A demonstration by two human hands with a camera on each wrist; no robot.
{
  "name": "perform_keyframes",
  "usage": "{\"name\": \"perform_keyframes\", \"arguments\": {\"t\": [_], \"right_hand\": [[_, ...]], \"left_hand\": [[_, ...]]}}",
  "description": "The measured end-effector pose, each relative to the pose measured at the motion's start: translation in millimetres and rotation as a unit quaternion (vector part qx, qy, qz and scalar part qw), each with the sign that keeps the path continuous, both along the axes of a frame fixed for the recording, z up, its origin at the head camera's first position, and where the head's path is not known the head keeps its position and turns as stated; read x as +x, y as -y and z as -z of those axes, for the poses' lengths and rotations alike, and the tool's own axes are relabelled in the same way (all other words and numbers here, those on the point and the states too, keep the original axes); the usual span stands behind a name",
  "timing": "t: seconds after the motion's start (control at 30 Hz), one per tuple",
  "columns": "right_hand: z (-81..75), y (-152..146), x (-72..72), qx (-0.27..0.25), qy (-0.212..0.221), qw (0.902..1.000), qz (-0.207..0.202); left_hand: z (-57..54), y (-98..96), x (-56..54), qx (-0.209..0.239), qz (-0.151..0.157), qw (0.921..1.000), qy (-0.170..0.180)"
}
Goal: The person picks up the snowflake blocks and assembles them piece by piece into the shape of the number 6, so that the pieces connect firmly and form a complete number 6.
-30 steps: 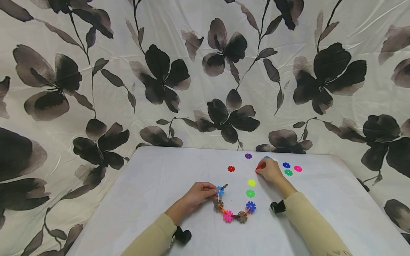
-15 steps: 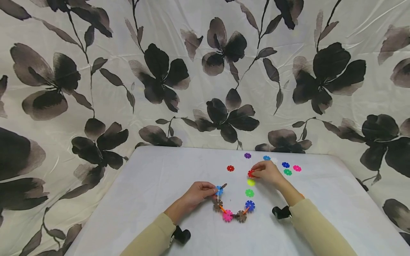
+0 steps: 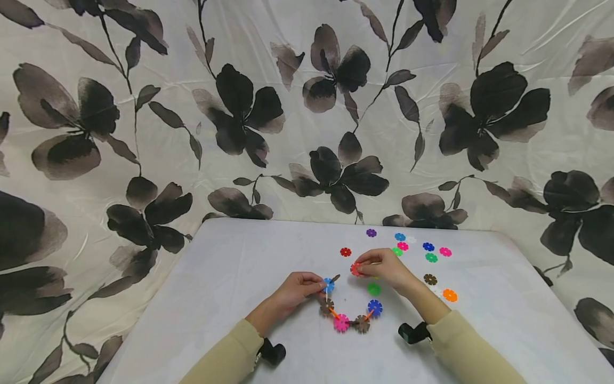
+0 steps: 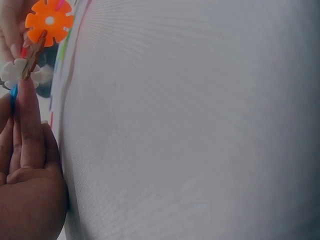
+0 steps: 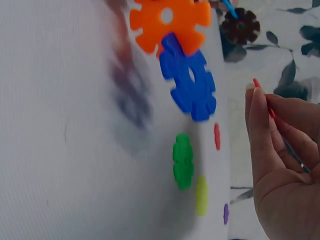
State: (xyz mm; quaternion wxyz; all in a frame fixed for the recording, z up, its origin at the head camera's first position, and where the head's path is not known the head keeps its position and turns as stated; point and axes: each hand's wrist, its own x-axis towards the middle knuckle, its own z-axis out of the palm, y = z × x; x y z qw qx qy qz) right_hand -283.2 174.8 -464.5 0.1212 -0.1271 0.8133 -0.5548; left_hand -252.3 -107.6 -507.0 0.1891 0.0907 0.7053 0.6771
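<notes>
A curved chain of notched, flower-shaped plastic discs rests on the white table. My left hand [image 3: 298,292] pinches the light-blue disc [image 3: 329,286] at the chain's left end. From there the chain runs through a brown disc, a pink disc [image 3: 341,323] and another brown disc [image 3: 362,324] to a dark-blue disc [image 3: 375,308] at its right end, with edge-on linking discs between them. Above the table, my right hand [image 3: 386,269] pinches a loose red disc [image 3: 355,269] between thumb and fingers. In the right wrist view this red disc [image 5: 257,84] shows edge-on at the fingertips.
Loose discs lie about: green [image 3: 374,289] inside the curve, red [image 3: 345,252] and purple [image 3: 371,233] behind, pink [image 3: 445,252], brown [image 3: 430,279] and orange [image 3: 450,295] at right. A floral curtain [image 3: 297,128] hangs behind the table [image 3: 230,256].
My right hand has carried the red disc left and toward me, close to the chain's left end. The left hand has stayed put, still pinching the light-blue disc.
</notes>
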Motion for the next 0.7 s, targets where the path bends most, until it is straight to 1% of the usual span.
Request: {"name": "perform_keyframes", "arguments": {"t": [0.13,0.33,0.7], "right_hand": [[0.4,6.8,4.0,-0.012,0.005,0.9999,-0.010],[2.2,16.3,7.2,-0.037,0.012,0.9990,-0.023],[2.7,26.4,9.4,-0.045,0.009,0.9985,-0.028]], "left_hand": [[-1.2,-0.7,-0.1,-0.006,-0.003,1.0000,-0.001],[-2.9,-1.0,0.4,-0.003,-0.003,1.0000,-0.002],[0.0,-0.6,-1.1,-0.012,-0.001,0.9999,0.000]]}}
